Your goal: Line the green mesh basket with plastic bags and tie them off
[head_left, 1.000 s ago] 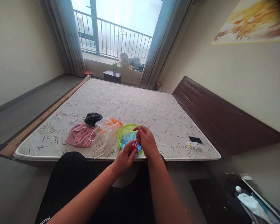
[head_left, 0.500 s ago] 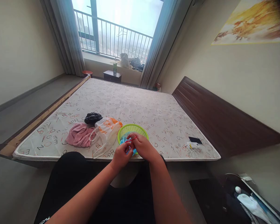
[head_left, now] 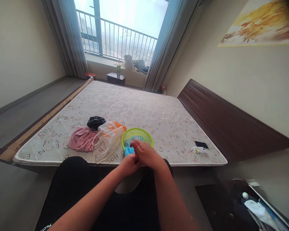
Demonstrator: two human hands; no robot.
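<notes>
My left hand (head_left: pixel 129 164) is closed, its fingertips tucked against the right hand; what it pinches, if anything, is hidden. My right hand (head_left: pixel 148 154) is curled over it, with a thin red string (head_left: pixel 136 146) looped across its finger. Both hands meet in front of a lime-green mesh basket (head_left: pixel 141 132) at the mattress's near edge. Crumpled light-blue plastic (head_left: pixel 128 149) lies in the basket, partly covered by the hands.
Left of the basket lie a white-and-orange plastic bag (head_left: pixel 109 134), a pink towel-like cloth (head_left: pixel 83 139) and a black plastic bundle (head_left: pixel 95 122). A dark phone (head_left: pixel 201 144) and a white cable (head_left: pixel 199 156) rest on the mattress (head_left: pixel 135 106) at right.
The red string was stretched between both hands and now shows only at my right hand. My hands have come together slightly lower, uncovering more blue plastic.
</notes>
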